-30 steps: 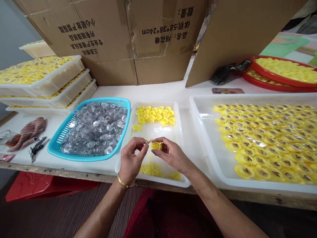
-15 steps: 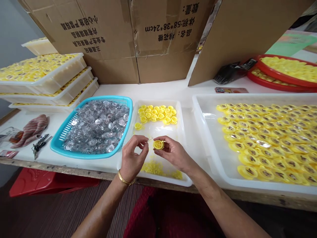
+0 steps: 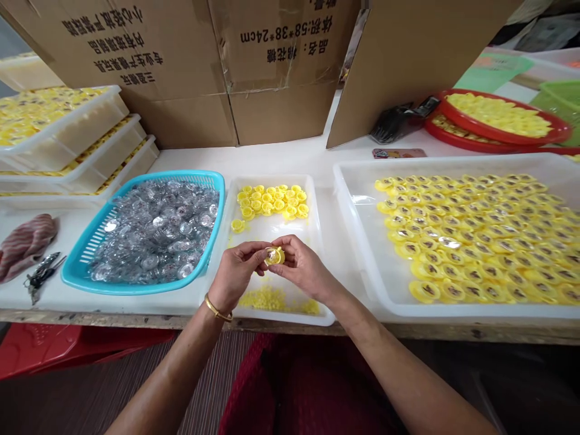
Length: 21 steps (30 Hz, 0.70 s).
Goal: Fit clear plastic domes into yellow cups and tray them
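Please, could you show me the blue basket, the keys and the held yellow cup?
Blue basket [image 3: 131, 290], head view: front rim.
Keys [image 3: 40, 275], head view: dark middle part.
Held yellow cup [image 3: 276, 257], head view: round face.

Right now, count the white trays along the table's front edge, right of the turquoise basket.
2: the small white tray in the middle and the large white tray to its right.

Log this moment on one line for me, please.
left hand: touching yellow cup | right hand: holding yellow cup | beneath hands: small tray | left of tray: blue basket | right: large tray
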Tool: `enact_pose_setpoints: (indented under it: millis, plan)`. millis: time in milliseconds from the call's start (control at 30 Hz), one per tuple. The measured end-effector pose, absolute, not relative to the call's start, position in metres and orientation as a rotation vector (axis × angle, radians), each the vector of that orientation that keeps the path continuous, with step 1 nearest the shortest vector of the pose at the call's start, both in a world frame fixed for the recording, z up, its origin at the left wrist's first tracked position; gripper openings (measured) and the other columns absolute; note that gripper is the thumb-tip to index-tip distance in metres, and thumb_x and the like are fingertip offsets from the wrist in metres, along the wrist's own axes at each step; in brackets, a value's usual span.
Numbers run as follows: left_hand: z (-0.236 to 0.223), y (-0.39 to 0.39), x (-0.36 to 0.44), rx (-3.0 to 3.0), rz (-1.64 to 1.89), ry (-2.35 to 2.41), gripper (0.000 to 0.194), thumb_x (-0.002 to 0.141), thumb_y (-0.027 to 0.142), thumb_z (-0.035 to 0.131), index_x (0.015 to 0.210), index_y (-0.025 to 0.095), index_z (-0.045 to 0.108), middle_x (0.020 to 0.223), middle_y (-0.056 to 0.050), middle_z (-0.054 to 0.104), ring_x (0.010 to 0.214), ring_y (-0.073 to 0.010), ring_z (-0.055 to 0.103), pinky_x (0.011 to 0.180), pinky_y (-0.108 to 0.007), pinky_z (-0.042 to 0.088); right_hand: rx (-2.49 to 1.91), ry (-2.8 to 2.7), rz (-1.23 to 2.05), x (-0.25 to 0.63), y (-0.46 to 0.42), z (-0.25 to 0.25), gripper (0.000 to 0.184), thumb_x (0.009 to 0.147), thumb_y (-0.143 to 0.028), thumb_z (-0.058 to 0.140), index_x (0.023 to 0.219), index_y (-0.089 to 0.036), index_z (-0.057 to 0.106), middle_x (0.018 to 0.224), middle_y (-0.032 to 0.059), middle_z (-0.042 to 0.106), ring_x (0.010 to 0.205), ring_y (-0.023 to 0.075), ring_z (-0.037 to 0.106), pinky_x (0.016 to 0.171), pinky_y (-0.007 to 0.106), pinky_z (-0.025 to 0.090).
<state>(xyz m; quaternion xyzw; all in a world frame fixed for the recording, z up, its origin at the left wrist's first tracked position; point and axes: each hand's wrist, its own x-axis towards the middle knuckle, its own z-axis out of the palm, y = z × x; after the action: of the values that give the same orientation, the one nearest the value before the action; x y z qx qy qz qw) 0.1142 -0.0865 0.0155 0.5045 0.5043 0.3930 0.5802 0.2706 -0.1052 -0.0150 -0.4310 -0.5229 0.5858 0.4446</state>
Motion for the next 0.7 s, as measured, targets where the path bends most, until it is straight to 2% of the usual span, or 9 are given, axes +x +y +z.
enact_pose_setpoints:
  millis: [167,333,567,700]
  plan:
    - [0.0144,-0.0865,0.1146,1.162,0.925,1.186,0.024,0.069,0.029,0.072,0.086,0.012,0.072,0.061,-0.001,0.066,0.052,-0.0096,0.056,0.052,-0.024,0.048,-1.076,-1.219,1.517,0.2713,-0.1036,-0.0158,0.039,0.071,-0.027,0.074,0.103,-0.022,0.051,0.086,-0.0010,0.067,0.081,0.0154,0.067,0.077,0.033,0.052]
    - [0.0135,-0.0877,0.1156,1.168,0.953,1.186,0.026,0.067,0.031,0.074,0.084,0.012,0.070,0.066,-0.002,0.068,0.052,-0.0106,0.058,0.050,-0.024,0.050,-1.070,-1.197,1.542,0.2710,-0.1040,-0.0159,0.042,0.068,-0.024,0.075,0.105,-0.022,0.055,0.094,0.0009,0.068,0.087,0.0169,0.067,0.084,0.035,0.053]
    - [0.0112,-0.0918,0.1162,1.307,0.996,1.209,0.021,0.071,0.029,0.071,0.084,0.013,0.068,0.067,-0.001,0.065,0.051,-0.0088,0.057,0.050,-0.023,0.050,-1.104,-1.309,1.468,0.2722,-0.1066,-0.0142,0.040,0.075,-0.032,0.071,0.111,-0.022,0.056,0.099,0.0030,0.068,0.092,0.0181,0.066,0.085,0.035,0.053]
    - [0.0070,-0.0938,0.1147,1.442,1.023,1.208,0.015,0.075,0.027,0.068,0.084,0.015,0.068,0.072,-0.001,0.063,0.054,-0.0090,0.058,0.052,-0.023,0.050,-1.186,-1.428,1.351,0.2727,-0.1074,-0.0116,0.039,0.081,-0.041,0.064,0.113,-0.021,0.056,0.092,0.0026,0.068,0.085,0.0169,0.066,0.080,0.034,0.053]
